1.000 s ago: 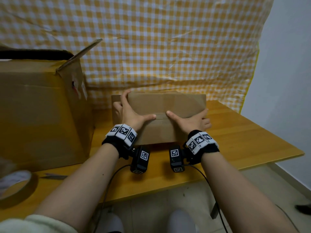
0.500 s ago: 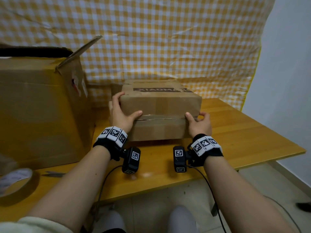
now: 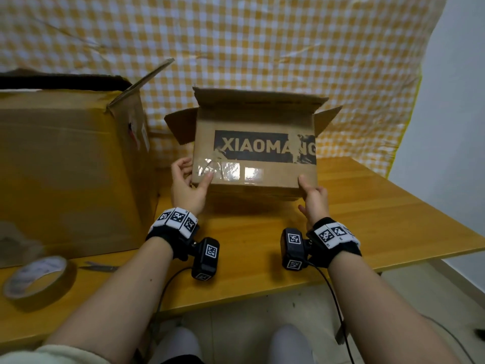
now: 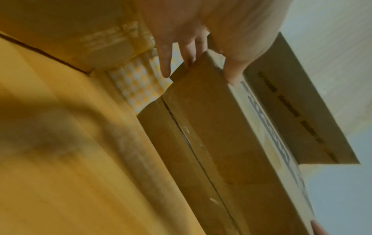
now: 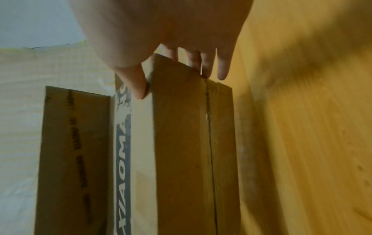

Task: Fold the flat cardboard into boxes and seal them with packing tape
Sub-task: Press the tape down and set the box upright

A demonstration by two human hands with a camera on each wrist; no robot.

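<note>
A small brown cardboard box (image 3: 253,156) printed XIAOMANG is held tilted above the wooden table (image 3: 380,216), its printed side facing me and its upper flaps standing open. Old clear tape shines on that side. My left hand (image 3: 187,186) grips the box's lower left corner, thumb on the front, fingers behind. My right hand (image 3: 313,199) grips the lower right corner the same way. The left wrist view shows the box (image 4: 217,135) from below with a closed bottom seam; the right wrist view shows the box (image 5: 181,135) likewise. A roll of packing tape (image 3: 39,281) lies at the table's near left.
A large open cardboard box (image 3: 70,166) fills the table's left side, close to the small box. Scissors (image 3: 101,266) lie between the tape roll and my left forearm. A yellow checked cloth (image 3: 236,48) hangs behind. The table's front edge runs just under my wrists.
The small box has been lifted and rotated toward me, so its printed side now faces me and the flaps stand open on top. Both hands shifted to the lower corners.
</note>
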